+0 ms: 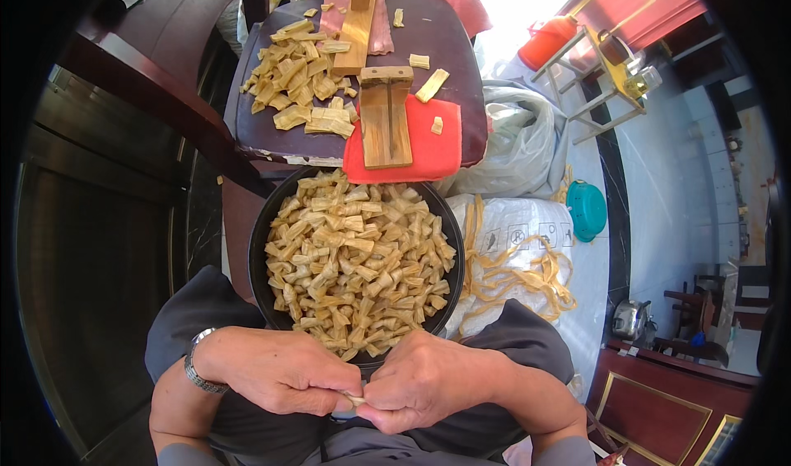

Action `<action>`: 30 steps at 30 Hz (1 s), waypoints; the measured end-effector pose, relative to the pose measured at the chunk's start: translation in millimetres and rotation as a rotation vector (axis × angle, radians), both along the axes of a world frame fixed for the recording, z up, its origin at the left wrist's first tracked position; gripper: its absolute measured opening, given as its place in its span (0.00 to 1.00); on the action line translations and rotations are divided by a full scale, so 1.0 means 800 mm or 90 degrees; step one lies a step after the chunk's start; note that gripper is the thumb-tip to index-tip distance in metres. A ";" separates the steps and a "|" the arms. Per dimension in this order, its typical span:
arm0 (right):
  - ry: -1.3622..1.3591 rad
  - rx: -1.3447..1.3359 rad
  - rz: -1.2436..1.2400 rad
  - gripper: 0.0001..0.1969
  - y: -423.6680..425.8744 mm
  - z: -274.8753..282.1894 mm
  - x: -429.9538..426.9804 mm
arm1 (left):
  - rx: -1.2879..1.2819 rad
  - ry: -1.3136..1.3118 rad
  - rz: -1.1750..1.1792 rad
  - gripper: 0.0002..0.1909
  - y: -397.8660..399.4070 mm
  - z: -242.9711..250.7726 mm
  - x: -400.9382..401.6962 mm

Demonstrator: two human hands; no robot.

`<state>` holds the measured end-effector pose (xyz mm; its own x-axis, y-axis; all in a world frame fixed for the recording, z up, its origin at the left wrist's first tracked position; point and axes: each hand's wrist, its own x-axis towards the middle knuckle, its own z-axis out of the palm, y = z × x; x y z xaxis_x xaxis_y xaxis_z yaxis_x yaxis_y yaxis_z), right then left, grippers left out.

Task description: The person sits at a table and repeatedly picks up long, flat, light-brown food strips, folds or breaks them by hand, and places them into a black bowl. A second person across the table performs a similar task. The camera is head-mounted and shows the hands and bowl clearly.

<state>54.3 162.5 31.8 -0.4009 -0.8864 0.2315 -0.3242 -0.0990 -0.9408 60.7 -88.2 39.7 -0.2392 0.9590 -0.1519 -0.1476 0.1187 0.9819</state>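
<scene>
Between the fingertips of my left hand (290,373) and my right hand (426,382), a small pale-yellow strip (354,399) is pinched. Most of it is hidden by the fingers, so I cannot tell if it is knotted. A metal-banded watch (201,367) circles my left wrist. Just beyond my hands stands a round black basin (458,249), heaped with knotted yellow strips (358,262) that look like tofu skin or bamboo shoot. My hands are over my lap, at the basin's near edge.
A dark padded chair seat (445,46) beyond the basin bears loose flat strips (296,73), a wooden block tool (386,120) on a red cloth (435,151), and another wooden piece (353,39). Right of the basin, long yellow strands (544,280) lie on a white woven sack (513,219).
</scene>
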 end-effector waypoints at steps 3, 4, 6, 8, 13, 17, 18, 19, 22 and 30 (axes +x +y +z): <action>0.031 0.018 -0.011 0.18 0.002 0.007 -0.008 | 0.001 0.027 0.038 0.09 0.000 0.003 -0.004; 0.054 0.030 -0.020 0.18 0.005 0.008 -0.013 | 0.000 0.036 0.060 0.09 0.001 0.002 -0.007; 0.122 0.083 -0.071 0.17 0.012 0.008 -0.032 | -0.057 0.036 0.140 0.10 -0.002 0.007 -0.018; 0.143 0.164 -0.159 0.15 0.018 0.002 -0.056 | -0.125 0.026 0.305 0.11 0.000 0.008 -0.029; 0.272 0.107 -0.419 0.09 0.012 -0.027 -0.112 | -0.099 0.041 0.620 0.13 0.024 -0.012 -0.078; 0.298 0.152 -0.497 0.11 -0.004 -0.026 -0.157 | -0.103 0.052 0.723 0.08 0.026 -0.023 -0.127; 0.307 0.137 -0.534 0.10 -0.010 -0.034 -0.166 | -0.121 0.057 0.744 0.08 0.030 -0.025 -0.137; 0.332 0.139 -0.554 0.10 -0.013 -0.040 -0.175 | -0.139 0.063 0.765 0.07 0.034 -0.025 -0.145; 0.389 0.152 -0.596 0.09 -0.021 -0.050 -0.194 | -0.143 0.061 0.803 0.07 0.040 -0.032 -0.164; 0.446 0.174 -0.623 0.08 -0.026 -0.063 -0.210 | -0.167 0.026 0.831 0.08 0.043 -0.049 -0.180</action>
<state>-113.7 142.1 -18.3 -0.7867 -0.3363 0.5177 -0.5940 0.6409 -0.4862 -83.5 -53.6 0.4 -0.9634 -0.0324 -0.2662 -0.2681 0.0988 0.9583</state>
